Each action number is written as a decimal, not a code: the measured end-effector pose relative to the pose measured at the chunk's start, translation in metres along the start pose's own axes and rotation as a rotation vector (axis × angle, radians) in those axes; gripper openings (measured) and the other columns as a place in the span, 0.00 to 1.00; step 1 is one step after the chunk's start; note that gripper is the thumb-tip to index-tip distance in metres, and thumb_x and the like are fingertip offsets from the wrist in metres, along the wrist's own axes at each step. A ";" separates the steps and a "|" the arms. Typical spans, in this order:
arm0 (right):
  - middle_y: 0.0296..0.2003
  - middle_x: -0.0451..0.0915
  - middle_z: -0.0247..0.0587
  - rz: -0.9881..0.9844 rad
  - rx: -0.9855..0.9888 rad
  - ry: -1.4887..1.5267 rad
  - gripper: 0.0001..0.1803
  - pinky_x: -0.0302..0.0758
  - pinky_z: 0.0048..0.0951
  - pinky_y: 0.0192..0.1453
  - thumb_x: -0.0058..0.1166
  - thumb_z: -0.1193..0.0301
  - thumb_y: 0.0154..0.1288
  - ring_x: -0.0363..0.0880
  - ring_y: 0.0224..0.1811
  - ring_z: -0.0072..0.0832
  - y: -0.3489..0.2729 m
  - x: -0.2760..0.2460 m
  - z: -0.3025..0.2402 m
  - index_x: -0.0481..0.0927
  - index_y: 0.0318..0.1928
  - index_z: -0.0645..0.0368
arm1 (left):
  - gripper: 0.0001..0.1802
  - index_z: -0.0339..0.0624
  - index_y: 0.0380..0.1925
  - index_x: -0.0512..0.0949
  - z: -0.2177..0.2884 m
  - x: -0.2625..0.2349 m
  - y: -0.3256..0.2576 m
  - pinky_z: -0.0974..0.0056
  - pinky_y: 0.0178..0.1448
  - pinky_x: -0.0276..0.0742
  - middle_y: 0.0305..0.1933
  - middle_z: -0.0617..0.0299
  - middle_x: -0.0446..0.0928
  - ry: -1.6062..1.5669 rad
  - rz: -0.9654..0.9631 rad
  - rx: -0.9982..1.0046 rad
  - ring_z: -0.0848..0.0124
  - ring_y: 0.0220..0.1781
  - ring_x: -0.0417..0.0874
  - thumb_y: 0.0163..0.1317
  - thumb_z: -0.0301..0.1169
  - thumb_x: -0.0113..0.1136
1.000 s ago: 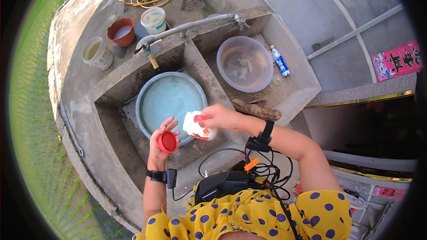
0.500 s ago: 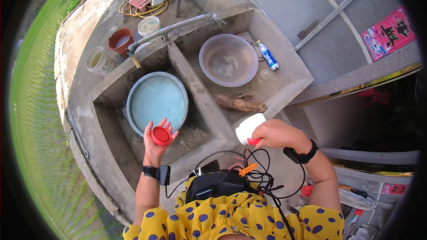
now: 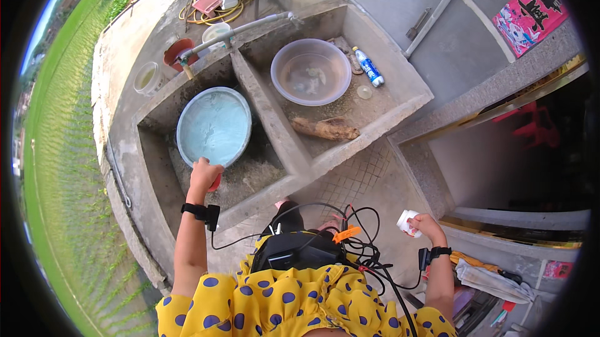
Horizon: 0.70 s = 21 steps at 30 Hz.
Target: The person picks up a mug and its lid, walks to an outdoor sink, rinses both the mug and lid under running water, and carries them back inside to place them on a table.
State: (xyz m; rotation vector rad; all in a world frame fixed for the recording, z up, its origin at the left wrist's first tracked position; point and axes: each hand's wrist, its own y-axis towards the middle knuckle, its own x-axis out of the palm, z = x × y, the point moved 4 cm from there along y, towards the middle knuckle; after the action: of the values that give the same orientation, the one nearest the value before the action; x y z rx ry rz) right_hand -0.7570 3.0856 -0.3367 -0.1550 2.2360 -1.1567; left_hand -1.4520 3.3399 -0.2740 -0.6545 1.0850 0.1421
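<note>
My left hand (image 3: 204,174) is closed on a red lid (image 3: 215,183), which shows below the fingers. It is at the near rim of a round light-blue basin (image 3: 200,161) of water in the left sink compartment. Whether hand and basin touch, I cannot tell. Out to the right, over the ground beside the sink, my right hand (image 3: 430,229) grips a small white plastic jar (image 3: 407,219), with its fingers wrapped round the jar's side.
A concrete sink (image 3: 269,112) has two compartments. The right one holds a translucent basin (image 3: 310,101), a blue-labelled bottle (image 3: 369,66) and a brown log-like piece (image 3: 325,129). Beyond stand buckets (image 3: 148,79) and a yellow hose (image 3: 234,15). Black cables (image 3: 369,246) hang before me.
My left hand has turned over from palm-up, carrying the lid down beside the basin. My right hand has swung the jar away to the right. The view has shifted.
</note>
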 end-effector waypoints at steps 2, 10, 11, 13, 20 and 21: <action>0.19 0.79 0.38 0.018 0.115 0.105 0.17 0.72 0.30 0.27 0.60 0.64 0.64 0.74 0.19 0.24 -0.003 0.015 0.041 0.81 0.26 0.66 | 0.36 0.30 0.50 0.75 0.002 -0.002 -0.007 0.54 0.61 0.74 0.54 0.35 0.75 0.043 -0.014 0.002 0.45 0.59 0.76 0.43 0.43 0.66; 0.16 0.71 0.33 -0.018 0.612 0.463 0.12 0.56 0.27 0.14 0.57 0.69 0.68 0.63 0.13 0.21 -0.054 0.097 0.163 0.75 0.27 0.62 | 0.30 0.32 0.48 0.76 -0.032 0.000 -0.032 0.53 0.56 0.78 0.54 0.38 0.75 0.280 0.002 -0.009 0.44 0.53 0.80 0.46 0.40 0.63; 0.16 0.71 0.33 -0.022 0.650 0.479 0.14 0.57 0.28 0.15 0.56 0.66 0.68 0.63 0.13 0.22 -0.056 0.109 0.184 0.76 0.27 0.61 | 0.29 0.33 0.47 0.76 -0.040 0.000 -0.032 0.53 0.56 0.78 0.54 0.38 0.75 0.316 0.045 -0.019 0.45 0.53 0.81 0.46 0.40 0.63; 0.19 0.74 0.34 -0.209 0.653 0.220 0.18 0.61 0.31 0.18 0.57 0.59 0.68 0.66 0.15 0.24 -0.067 0.122 0.193 0.78 0.27 0.60 | 0.28 0.33 0.47 0.76 -0.057 -0.004 -0.035 0.53 0.56 0.79 0.53 0.39 0.75 0.358 0.096 -0.042 0.46 0.53 0.81 0.46 0.39 0.63; 0.32 0.81 0.33 -0.202 0.750 0.251 0.21 0.69 0.33 0.28 0.50 0.50 0.71 0.75 0.28 0.26 -0.085 0.164 0.189 0.82 0.35 0.55 | 0.27 0.34 0.46 0.76 -0.093 -0.011 -0.049 0.54 0.56 0.79 0.53 0.41 0.75 0.381 0.081 -0.119 0.47 0.53 0.81 0.47 0.39 0.64; 0.31 0.81 0.33 -0.144 0.741 0.194 0.21 0.69 0.33 0.28 0.49 0.50 0.71 0.74 0.27 0.27 -0.082 0.168 0.191 0.82 0.35 0.55 | 0.27 0.34 0.46 0.77 -0.095 -0.012 -0.053 0.54 0.55 0.79 0.53 0.41 0.75 0.365 0.063 -0.149 0.47 0.53 0.81 0.47 0.39 0.64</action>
State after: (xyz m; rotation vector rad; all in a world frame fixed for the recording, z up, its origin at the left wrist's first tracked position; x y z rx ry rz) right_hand -0.7981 2.8400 -0.4344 0.1060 1.8187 -2.0652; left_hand -1.5088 3.2468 -0.2697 -0.7996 1.4569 0.1632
